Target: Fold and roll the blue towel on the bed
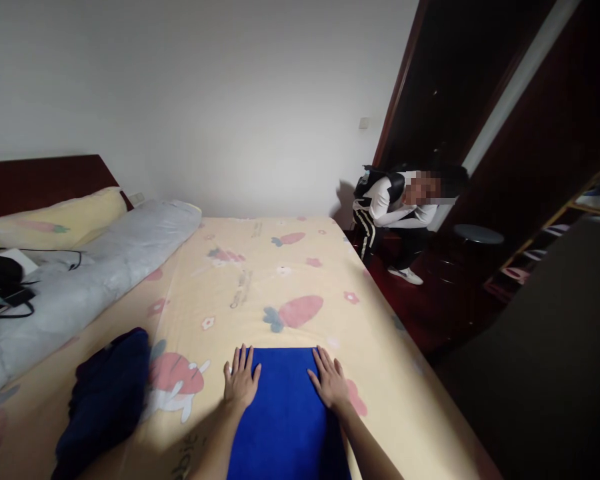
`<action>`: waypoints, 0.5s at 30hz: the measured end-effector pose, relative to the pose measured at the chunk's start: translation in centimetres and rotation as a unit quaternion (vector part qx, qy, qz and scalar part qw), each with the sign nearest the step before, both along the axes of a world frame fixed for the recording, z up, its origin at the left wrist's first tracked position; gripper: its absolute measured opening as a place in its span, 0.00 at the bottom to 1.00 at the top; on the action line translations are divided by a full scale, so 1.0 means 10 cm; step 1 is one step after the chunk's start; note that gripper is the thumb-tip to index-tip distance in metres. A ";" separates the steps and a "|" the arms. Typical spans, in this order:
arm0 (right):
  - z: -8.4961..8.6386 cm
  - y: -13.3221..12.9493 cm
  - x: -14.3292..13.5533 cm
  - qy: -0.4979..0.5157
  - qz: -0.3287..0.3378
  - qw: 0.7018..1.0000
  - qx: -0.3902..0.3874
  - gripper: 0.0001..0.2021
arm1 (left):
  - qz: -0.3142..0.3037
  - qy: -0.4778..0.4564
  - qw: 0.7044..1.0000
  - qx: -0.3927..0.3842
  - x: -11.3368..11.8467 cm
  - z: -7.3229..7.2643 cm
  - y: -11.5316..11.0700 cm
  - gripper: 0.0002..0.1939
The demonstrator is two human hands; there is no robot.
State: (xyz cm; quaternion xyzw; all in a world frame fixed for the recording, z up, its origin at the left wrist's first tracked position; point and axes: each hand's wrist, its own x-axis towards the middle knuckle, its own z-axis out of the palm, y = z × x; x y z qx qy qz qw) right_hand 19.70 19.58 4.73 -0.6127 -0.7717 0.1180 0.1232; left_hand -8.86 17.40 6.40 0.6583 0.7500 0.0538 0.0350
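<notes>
Both flat: left hand (241, 383) and right hand (330, 382), fingers spread, gripping nothing, press the blue cloth's (286, 413) far corners; dark navy garment (107, 400) lies left of it.

Both forearms are bare, no sleeves in view; the left hand (241, 385) and right hand (330, 385) wear nothing.

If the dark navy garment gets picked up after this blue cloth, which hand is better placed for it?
Left. The left hand lies flat on the blue cloth's left edge, on the same side as the dark navy garment. The right hand would likely have to cross over.
</notes>
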 end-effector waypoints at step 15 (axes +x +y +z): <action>-0.32 -1.81 -0.42 -0.016 0.203 0.939 0.278 0.33 | -0.263 0.054 0.938 0.221 0.49 -0.68 -1.83 0.34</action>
